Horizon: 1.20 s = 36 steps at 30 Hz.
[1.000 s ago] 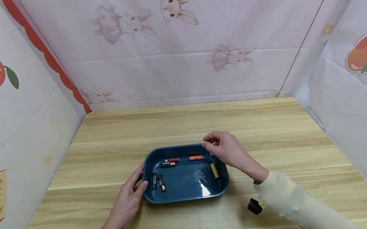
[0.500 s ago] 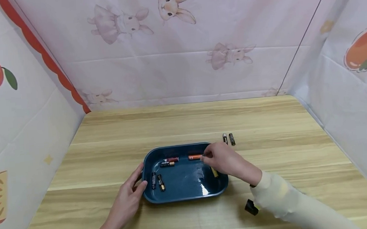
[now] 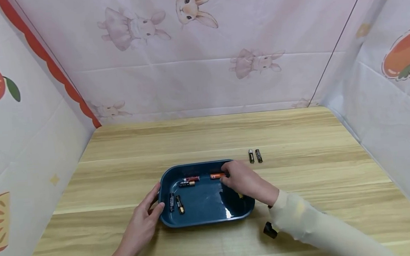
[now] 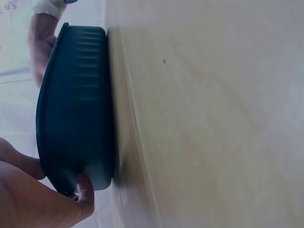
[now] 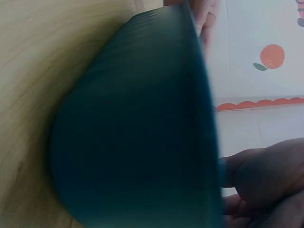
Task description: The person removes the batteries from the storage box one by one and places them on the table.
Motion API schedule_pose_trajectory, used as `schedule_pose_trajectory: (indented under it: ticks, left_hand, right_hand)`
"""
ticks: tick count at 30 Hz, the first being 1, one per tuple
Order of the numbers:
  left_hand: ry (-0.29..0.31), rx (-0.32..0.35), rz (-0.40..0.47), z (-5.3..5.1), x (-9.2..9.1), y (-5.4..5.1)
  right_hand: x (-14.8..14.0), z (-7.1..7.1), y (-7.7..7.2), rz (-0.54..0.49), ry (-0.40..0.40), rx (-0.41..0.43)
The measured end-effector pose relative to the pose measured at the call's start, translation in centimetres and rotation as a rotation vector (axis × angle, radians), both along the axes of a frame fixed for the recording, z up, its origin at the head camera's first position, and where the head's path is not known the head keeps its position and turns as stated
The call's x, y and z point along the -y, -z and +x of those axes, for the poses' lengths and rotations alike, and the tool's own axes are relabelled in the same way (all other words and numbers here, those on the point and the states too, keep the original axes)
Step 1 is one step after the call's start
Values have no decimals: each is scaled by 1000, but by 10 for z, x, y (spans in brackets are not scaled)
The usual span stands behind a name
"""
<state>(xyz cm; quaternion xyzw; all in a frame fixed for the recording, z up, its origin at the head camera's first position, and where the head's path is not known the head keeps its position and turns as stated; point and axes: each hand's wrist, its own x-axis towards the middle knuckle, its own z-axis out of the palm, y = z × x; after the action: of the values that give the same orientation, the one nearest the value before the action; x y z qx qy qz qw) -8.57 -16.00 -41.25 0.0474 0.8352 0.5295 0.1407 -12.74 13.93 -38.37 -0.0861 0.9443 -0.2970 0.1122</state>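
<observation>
My left hand (image 3: 143, 218) grips the left end of a dark blue plastic tray (image 3: 207, 223); its thumb and fingers are on the wall in the left wrist view. My right hand (image 3: 247, 182) reaches over the tray's right end. Its thumb and index finger are on either side of an orange battery's (image 3: 216, 176) right end; whether they pinch it is unclear. In the right wrist view, the tray wall hides those fingertips. A red battery (image 3: 192, 179), a dark battery with a copper end (image 3: 187, 184) and two more batteries (image 3: 180, 204) lie to the left. A yellow battery (image 3: 240, 195) is mostly covered by my right hand.
Two dark batteries (image 3: 255, 156) lie side by side on the wooden table (image 3: 205, 139), behind the tray's right end. A small black object (image 3: 270, 230) is beneath the right sleeve. Printed cloth walls (image 3: 202, 85) enclose the table's back and sides.
My right hand has moved from the tray's back right rim down and left to the orange battery. The two batteries behind the tray have come into view. My left hand stays put.
</observation>
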Motion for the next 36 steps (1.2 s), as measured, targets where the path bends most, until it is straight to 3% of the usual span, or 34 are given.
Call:
schedule_pose_trajectory:
  ticks: [14,26,36]
  left_hand:
    - [2,-1,7,2,2,2]
    - [8,-18,10,2,1,4]
    - [9,-19,7,1,1,4]
  right_hand:
    - [12,-6,20,76,-78,-138]
    - [21,-12,34,77,-117,-151]
    - [17,-15,33,-48,-146,2]
